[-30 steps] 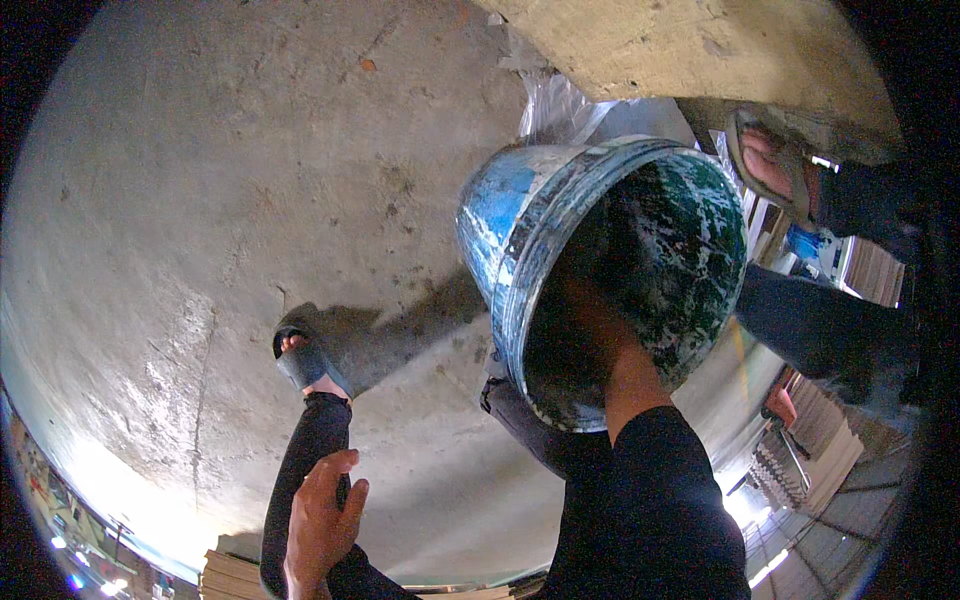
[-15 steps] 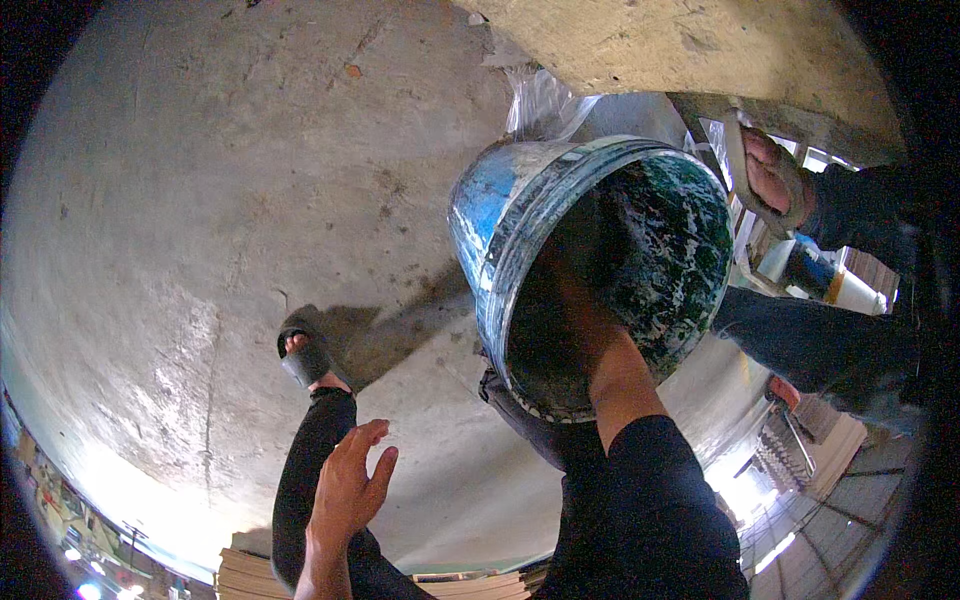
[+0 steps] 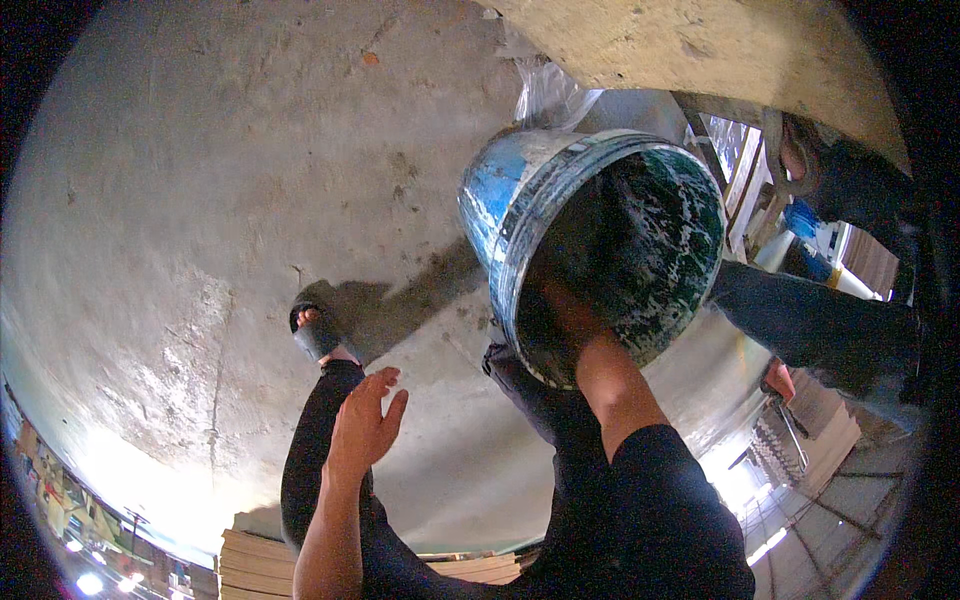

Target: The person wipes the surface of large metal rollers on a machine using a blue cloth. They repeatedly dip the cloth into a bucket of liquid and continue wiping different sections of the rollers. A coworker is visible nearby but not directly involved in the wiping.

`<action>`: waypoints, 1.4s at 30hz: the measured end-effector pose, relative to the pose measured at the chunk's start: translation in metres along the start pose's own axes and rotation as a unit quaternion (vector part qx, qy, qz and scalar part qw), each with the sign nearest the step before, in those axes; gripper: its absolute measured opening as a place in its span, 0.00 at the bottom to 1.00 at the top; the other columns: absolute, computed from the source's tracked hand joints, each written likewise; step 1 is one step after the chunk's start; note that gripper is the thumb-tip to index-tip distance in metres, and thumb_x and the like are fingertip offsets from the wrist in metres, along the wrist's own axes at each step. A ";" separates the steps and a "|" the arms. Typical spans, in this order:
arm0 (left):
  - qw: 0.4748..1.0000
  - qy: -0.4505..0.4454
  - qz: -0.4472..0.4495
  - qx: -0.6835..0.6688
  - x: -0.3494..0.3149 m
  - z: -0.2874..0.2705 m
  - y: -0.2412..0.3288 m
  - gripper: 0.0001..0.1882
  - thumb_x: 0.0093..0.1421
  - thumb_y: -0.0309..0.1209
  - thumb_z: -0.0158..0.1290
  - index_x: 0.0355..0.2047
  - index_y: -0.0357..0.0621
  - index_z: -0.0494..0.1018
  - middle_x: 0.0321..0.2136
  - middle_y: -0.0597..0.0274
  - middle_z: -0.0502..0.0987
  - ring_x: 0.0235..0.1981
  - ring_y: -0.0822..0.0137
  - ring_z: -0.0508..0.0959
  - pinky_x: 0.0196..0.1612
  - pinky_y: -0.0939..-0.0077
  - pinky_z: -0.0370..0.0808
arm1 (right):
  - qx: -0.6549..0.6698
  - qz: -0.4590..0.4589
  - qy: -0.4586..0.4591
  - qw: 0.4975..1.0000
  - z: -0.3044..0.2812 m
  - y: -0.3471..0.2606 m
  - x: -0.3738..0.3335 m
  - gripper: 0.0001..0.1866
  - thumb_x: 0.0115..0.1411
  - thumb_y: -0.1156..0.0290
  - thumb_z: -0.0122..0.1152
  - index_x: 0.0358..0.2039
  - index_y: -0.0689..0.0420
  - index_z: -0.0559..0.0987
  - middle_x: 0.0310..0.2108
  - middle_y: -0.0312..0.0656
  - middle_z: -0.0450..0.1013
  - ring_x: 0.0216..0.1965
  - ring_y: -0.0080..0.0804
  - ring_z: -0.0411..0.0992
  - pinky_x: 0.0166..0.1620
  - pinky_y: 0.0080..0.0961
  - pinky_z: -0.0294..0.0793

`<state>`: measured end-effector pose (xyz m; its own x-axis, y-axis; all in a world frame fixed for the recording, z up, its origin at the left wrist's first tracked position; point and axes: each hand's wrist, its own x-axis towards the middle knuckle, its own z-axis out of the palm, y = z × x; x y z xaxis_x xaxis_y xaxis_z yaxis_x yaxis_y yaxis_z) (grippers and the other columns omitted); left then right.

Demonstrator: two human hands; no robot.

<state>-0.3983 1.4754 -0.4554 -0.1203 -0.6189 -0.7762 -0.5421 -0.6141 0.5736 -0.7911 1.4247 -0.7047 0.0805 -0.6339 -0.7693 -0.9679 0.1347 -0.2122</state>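
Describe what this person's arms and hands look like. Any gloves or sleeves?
No gloves: both hands are bare. The left hand and its forearm show no sleeve. The right hand is also ungloved, and a black sleeve covers that arm's upper part. No watch or rings visible.

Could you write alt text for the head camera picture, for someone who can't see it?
Seen from above, a person's right hand reaches inside a tilted blue bucket with a dark, paint-stained interior. The left hand hangs open and empty over a bare concrete floor, above a sandalled foot. Another person's legs stand at right.
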 end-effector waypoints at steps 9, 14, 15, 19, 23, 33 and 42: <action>1.000 0.009 -0.018 -0.020 0.011 0.003 -0.009 0.16 0.60 0.33 0.51 0.46 0.38 0.69 0.38 0.46 0.77 0.39 0.53 0.79 0.42 0.63 0.74 | 0.040 -0.086 -0.093 0.991 -0.015 -0.009 0.026 0.30 0.61 0.53 0.50 0.59 0.58 0.65 0.59 0.52 0.61 0.60 0.50 0.59 0.63 0.38 0.55; 0.999 0.021 0.023 -0.019 0.018 0.008 -0.010 0.15 0.60 0.32 0.50 0.46 0.38 0.70 0.35 0.47 0.78 0.36 0.53 0.79 0.39 0.63 0.75 | 0.017 -0.131 -0.161 0.978 -0.020 -0.025 0.010 0.30 0.62 0.53 0.49 0.59 0.58 0.64 0.61 0.51 0.60 0.61 0.49 0.58 0.64 0.38 0.54; 0.999 0.023 0.025 -0.014 0.019 0.008 -0.010 0.15 0.60 0.32 0.50 0.46 0.38 0.70 0.35 0.47 0.78 0.36 0.53 0.79 0.38 0.64 0.75 | 0.015 -0.136 -0.170 0.976 -0.023 -0.031 0.003 0.30 0.62 0.53 0.49 0.60 0.58 0.64 0.61 0.51 0.59 0.61 0.49 0.58 0.64 0.38 0.54; 0.999 0.030 0.021 -0.023 0.021 0.011 -0.010 0.15 0.60 0.31 0.51 0.45 0.37 0.70 0.34 0.48 0.78 0.35 0.55 0.80 0.37 0.65 0.75 | 0.220 -0.060 -0.059 0.972 -0.033 -0.042 -0.042 0.28 0.62 0.55 0.49 0.57 0.59 0.66 0.58 0.53 0.63 0.59 0.50 0.60 0.64 0.38 0.55; 0.999 0.035 0.015 -0.030 0.023 0.015 -0.011 0.14 0.60 0.31 0.50 0.45 0.36 0.70 0.34 0.49 0.78 0.34 0.56 0.80 0.36 0.66 0.75 | 0.163 -0.119 -0.043 0.978 -0.040 -0.047 -0.053 0.25 0.62 0.56 0.48 0.53 0.60 0.71 0.55 0.56 0.66 0.58 0.54 0.62 0.63 0.40 0.56; 0.998 0.037 0.025 -0.033 0.024 0.018 -0.018 0.15 0.60 0.30 0.50 0.45 0.36 0.70 0.33 0.49 0.78 0.34 0.55 0.81 0.37 0.67 0.76 | -0.051 -0.074 -0.007 0.996 -0.041 -0.064 -0.079 0.23 0.53 0.58 0.57 0.39 0.65 0.74 0.39 0.62 0.70 0.44 0.61 0.67 0.53 0.48 0.64; 0.998 0.041 0.032 -0.030 0.022 0.018 -0.017 0.15 0.60 0.31 0.50 0.45 0.35 0.70 0.34 0.49 0.78 0.33 0.55 0.80 0.37 0.66 0.75 | -0.031 -0.122 0.086 0.988 0.015 -0.015 -0.043 0.23 0.54 0.57 0.57 0.38 0.67 0.74 0.39 0.64 0.70 0.43 0.62 0.67 0.49 0.49 0.65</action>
<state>-0.4069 1.4805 -0.4869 -0.0825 -0.6945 -0.7147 -0.4841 -0.5990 0.6379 -0.7762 1.4614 -0.6776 0.2770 -0.7629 -0.5842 -0.9375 -0.0814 -0.3382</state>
